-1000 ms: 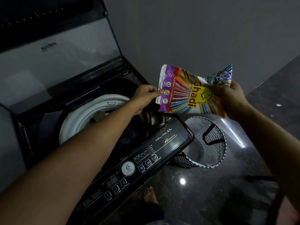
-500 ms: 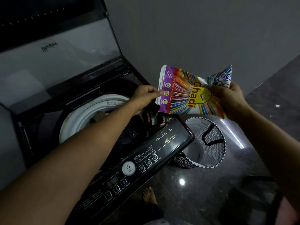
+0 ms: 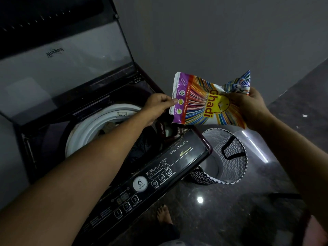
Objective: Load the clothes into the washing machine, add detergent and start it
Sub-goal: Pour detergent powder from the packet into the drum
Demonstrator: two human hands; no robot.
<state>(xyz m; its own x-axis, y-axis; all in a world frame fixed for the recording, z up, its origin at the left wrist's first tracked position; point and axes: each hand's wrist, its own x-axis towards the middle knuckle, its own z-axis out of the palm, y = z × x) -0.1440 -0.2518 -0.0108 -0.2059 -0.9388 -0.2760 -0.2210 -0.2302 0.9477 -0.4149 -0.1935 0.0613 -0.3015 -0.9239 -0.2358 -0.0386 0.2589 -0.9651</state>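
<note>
A colourful detergent packet (image 3: pixel 204 102) marked "Ghadi" hangs sideways above the right corner of the top-loading washing machine (image 3: pixel 186 157). My left hand (image 3: pixel 158 107) pinches the packet's purple end. My right hand (image 3: pixel 248 109) grips its crumpled other end. Directly under the purple end lies the machine's open detergent drawer (image 3: pixel 167 130). The lid (image 3: pixel 62 68) stands raised at the back. Dark clothes (image 3: pixel 140 150) lie in the white-rimmed drum (image 3: pixel 92 125), partly hidden by my left forearm. The control panel (image 3: pixel 142 185) with its buttons faces me.
An empty laundry basket (image 3: pixel 236 167) with a black-and-white zigzag pattern stands on the dark glossy floor right of the machine. A grey wall rises behind. My bare foot (image 3: pixel 164 213) shows below the panel. A dark object (image 3: pixel 284 196) lies on the floor at the lower right.
Both hands and the packet have stayed almost still above the drawer; the packet has dipped only slightly.
</note>
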